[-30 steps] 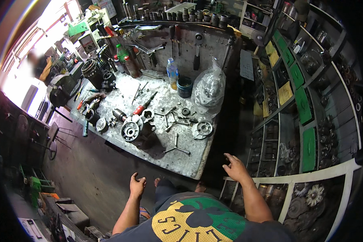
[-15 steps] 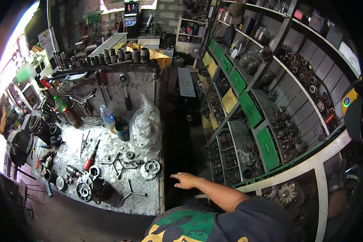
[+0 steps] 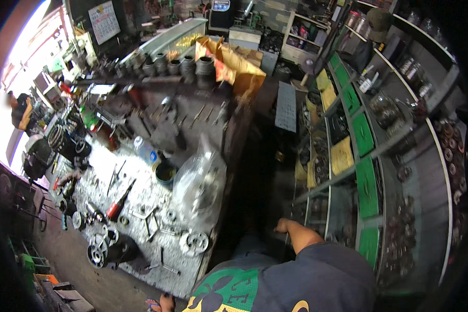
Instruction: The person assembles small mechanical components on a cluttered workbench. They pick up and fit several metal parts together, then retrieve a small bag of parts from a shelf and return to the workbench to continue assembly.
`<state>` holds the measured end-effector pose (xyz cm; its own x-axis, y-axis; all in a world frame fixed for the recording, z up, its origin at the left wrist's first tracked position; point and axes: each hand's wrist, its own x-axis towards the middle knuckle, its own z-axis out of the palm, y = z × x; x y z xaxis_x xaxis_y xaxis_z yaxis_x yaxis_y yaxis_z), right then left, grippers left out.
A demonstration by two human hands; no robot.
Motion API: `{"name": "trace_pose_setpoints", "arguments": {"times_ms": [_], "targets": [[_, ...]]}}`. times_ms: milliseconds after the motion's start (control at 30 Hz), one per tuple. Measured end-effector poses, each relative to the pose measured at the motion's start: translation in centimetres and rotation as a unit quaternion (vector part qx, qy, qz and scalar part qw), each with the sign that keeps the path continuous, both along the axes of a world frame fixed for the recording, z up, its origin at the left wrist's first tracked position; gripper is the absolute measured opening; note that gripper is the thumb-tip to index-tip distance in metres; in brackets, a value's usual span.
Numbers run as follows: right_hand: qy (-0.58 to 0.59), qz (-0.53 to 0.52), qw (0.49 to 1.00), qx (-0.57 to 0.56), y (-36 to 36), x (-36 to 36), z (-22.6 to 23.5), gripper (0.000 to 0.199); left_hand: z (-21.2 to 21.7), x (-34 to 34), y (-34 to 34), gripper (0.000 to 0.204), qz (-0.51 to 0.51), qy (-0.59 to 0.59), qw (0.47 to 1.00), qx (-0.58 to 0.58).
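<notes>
My right hand (image 3: 283, 225) hangs over the dark aisle, between the workbench (image 3: 184, 278) and the shelving. Its fingers look loosely bent and slightly blurred, and I see nothing held in them. No contact with bench or shelf shows. My left hand is out of view. Closest on the bench are a round metal end cover (image 3: 194, 243), a three-armed metal tool (image 3: 163, 264) and a clear plastic bag (image 3: 198, 195) with metal parts inside. A motor housing (image 3: 106, 252) lies near the front edge, with a red-handled tool (image 3: 117, 206) behind it.
Tall shelving with green drawers (image 3: 366, 187) and many metal parts lines the right side. Sockets (image 3: 187, 67) stand in a row along the bench's raised back, beside an open cardboard box (image 3: 234, 62). A plastic bottle (image 3: 144, 151) stands by a dark cup (image 3: 165, 173). Another person (image 3: 23, 112) is far left.
The head view has turned and shifted. My right hand has drawn away from the bench edge toward the shelving, its fingers less stretched. Another person now shows at the far left.
</notes>
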<state>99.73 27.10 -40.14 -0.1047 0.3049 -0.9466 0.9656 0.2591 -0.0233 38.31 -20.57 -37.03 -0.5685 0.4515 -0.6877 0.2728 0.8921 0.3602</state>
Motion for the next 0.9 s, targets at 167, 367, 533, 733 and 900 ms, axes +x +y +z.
{"name": "trace_pose_setpoints", "arguments": {"times_ms": [167,367,533,733,900], "targets": [[0.091,-0.173,0.973,0.125,14.2,1.2,0.4,0.073,2.5,8.2,14.2,0.067,-0.051,0.008,0.998,-0.046],[0.294,-0.274,0.876,0.268,23.9,4.9,6.8,0.067,4.3,14.6,36.5,0.071,-0.124,-0.008,0.992,0.015],[0.369,-0.343,0.847,0.173,30.4,7.3,12.3,0.072,4.1,18.9,51.0,0.074,-0.179,-0.026,0.982,0.051],[0.404,-0.229,0.836,0.294,45.9,7.8,20.9,0.074,0.4,24.1,68.8,0.077,-0.257,-0.050,0.964,0.045],[0.394,-0.266,0.799,0.368,61.5,9.6,28.7,0.067,-2.9,27.7,82.8,0.080,-0.303,-0.066,0.950,0.035]]}}
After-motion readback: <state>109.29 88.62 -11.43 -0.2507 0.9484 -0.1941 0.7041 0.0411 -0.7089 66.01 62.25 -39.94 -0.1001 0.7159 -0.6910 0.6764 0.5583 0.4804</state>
